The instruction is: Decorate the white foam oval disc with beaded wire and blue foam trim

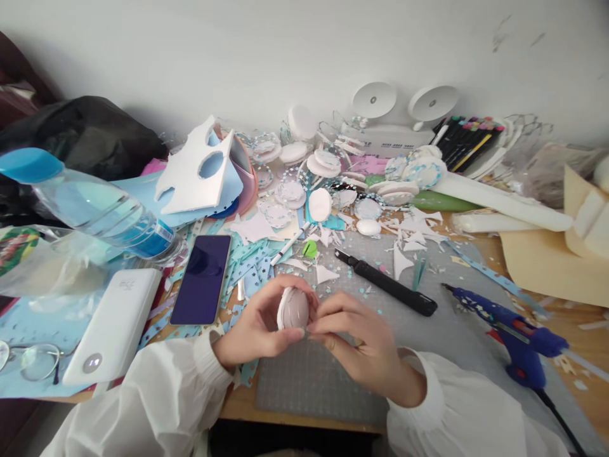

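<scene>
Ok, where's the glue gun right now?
Head view, right side: the blue glue gun lies on the desk, just right of the black knife.

Phone point(202, 279) lies left of cutting mat point(304, 387), knife point(385, 282) on it, glue gun point(518, 336) right.

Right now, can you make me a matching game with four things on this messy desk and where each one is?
Things:
1. phone
2. glue gun
3. white disc
4. glasses

Places:
A. held between the left hand and the right hand
B. lying far to the right
C. screen up, next to the power bank
D. at the left edge, on blue paper

Pairs: 1-C, 2-B, 3-A, 4-D
</scene>
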### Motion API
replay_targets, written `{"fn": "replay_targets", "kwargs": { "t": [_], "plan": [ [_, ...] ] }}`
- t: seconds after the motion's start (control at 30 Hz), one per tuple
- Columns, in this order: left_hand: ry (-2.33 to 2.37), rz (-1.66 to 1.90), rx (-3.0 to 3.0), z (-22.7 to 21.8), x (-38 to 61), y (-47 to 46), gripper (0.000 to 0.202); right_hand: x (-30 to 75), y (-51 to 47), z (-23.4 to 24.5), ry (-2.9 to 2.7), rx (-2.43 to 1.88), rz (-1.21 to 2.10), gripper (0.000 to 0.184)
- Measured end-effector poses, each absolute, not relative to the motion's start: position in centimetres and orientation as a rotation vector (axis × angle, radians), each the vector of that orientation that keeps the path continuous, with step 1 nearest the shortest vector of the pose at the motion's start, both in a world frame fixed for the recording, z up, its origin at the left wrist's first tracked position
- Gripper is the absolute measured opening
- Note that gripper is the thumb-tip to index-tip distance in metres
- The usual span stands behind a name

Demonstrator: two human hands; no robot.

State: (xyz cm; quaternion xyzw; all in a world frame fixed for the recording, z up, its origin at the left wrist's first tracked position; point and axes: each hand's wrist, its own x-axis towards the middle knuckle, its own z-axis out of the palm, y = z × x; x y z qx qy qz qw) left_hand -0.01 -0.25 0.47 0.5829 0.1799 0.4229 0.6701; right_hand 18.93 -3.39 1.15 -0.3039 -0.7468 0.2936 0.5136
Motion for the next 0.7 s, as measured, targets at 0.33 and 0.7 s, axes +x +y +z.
{"fn": "replay_targets", "kwargs": {
  "t": [0.33, 0.7],
  "plan": [
    [0.416, 0.951, 1.28, 0.17, 0.1, -0.45, 0.037, 18.74, -3.64, 0.73, -1.834, -0.731, 0.705, 0.023],
    [0.374, 1.061, 1.27, 0.63, 0.2, -0.4, 0.033, 18.11, -3.66, 0.43, -1.383, -0.932, 1.133, 0.014]
  ]
}}
